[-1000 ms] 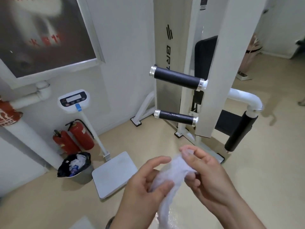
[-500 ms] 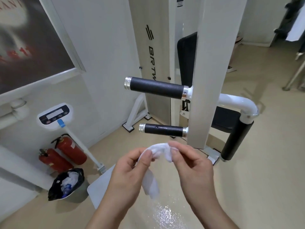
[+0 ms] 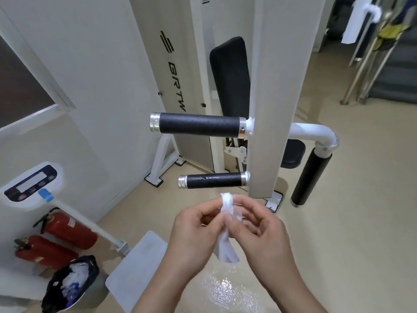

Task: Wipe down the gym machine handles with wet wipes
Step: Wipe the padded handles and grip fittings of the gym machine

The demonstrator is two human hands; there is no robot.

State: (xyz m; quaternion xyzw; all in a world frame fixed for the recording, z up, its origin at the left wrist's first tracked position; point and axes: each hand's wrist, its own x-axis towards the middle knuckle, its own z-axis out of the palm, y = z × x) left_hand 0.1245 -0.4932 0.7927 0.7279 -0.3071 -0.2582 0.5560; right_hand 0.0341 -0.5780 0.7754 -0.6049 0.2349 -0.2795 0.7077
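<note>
Head view: bunched white wet wipe [image 3: 226, 205] just below the lower handle [image 3: 213, 180], apart from it. Pinched from both sides, left hand [image 3: 194, 231] and right hand [image 3: 259, 236], fingers curled onto it, loose tail hanging between the palms. Above the lower handle, upper handle [image 3: 199, 126]; right of it, vertical handle [image 3: 310, 177]. Far down-left of it, fire extinguishers [image 3: 67, 231] and bin [image 3: 70, 285].

I see my left hand [image 3: 194, 231] and right hand [image 3: 259, 233] close together, both pinching a crumpled white wet wipe [image 3: 225, 249] whose tail hangs between them. Just above, the lower handle [image 3: 214, 180] and upper handle [image 3: 199, 126], both black, jut leftward from the machine's white post [image 3: 268, 86]. Two red fire extinguishers [image 3: 67, 231] sit far left.
</note>
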